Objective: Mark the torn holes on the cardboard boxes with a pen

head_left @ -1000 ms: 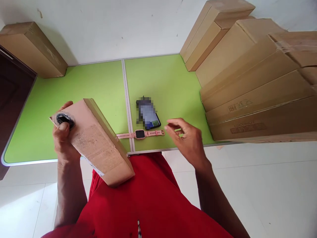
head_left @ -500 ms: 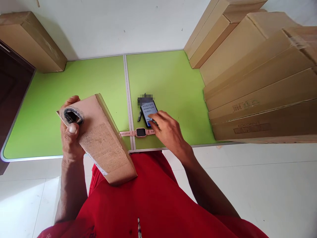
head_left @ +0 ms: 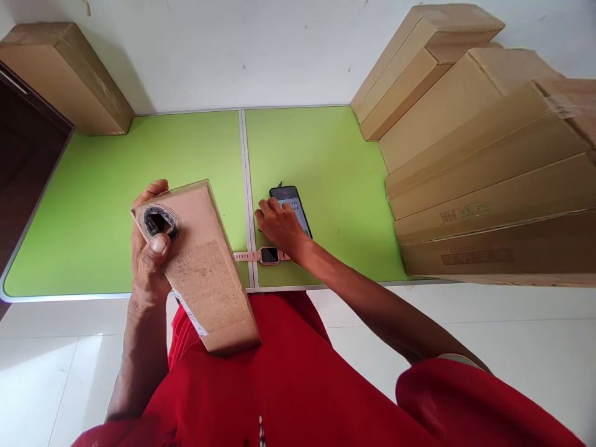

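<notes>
Pinching one corner of a long, tan cardboard box (head_left: 209, 273), the fingers (head_left: 156, 187) of the left hand (head_left: 146, 273) lie behind its panel while the thumb (head_left: 159, 244) presses beside a round, black-edged hole (head_left: 149, 221). The fingers of the right hand (head_left: 282, 226) bend downward at the left side of a black, rectangular smartphone (head_left: 291, 194); whether they pinch anything cannot be told, the back of the hand concealing the tips. The box is held tilted at the front edge of the counter, its lower end before a red cloth garment (head_left: 288, 385); a white printed label (head_left: 193, 318) shows along one side. It should handle as light and fairly stiff, with a dry surface that grips well; the walls may dent, so corners and long edges offer the firmest hold. The smartphone, probably smooth and breakable, is best taken by its long sides. Nearer the garment lies a pink-strapped watch with a dark, square face (head_left: 269, 255), its strap crossing a silvery metal strip (head_left: 248, 174) on the green, metal-edged counter (head_left: 330, 161). Farther out, brown cardboard cartons (head_left: 465, 161) stand at the right and a single brown carton (head_left: 69, 74) at the left, near a white wall (head_left: 233, 49).
</notes>
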Demonstrator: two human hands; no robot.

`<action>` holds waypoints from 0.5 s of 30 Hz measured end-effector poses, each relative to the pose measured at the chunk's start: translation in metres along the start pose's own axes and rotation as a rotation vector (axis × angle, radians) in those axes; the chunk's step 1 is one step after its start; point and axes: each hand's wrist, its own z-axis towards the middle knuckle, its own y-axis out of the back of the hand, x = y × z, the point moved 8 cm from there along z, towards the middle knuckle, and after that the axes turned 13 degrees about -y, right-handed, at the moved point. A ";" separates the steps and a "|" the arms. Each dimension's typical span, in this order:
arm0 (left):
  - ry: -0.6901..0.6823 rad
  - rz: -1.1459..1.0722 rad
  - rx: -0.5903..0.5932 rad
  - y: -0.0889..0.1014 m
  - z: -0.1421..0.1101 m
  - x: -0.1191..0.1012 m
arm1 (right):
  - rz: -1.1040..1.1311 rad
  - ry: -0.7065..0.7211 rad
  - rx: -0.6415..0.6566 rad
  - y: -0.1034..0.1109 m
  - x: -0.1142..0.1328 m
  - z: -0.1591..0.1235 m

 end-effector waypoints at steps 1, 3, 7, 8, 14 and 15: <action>0.004 0.006 0.002 -0.001 0.000 0.000 | -0.005 0.020 -0.002 0.000 -0.002 0.006; 0.008 0.019 -0.001 -0.003 -0.001 0.000 | -0.003 0.061 -0.009 0.000 -0.006 0.017; 0.015 -0.004 -0.004 -0.007 -0.002 0.000 | 0.048 0.114 -0.048 0.002 -0.015 0.037; 0.022 -0.015 0.007 -0.009 -0.002 0.001 | 0.071 0.117 -0.062 0.003 -0.016 0.040; 0.081 0.012 0.094 -0.015 -0.002 0.010 | 0.318 0.127 -0.140 0.005 -0.008 0.050; 0.082 0.005 0.109 -0.017 -0.002 0.011 | 0.379 0.126 -0.157 0.006 -0.007 0.051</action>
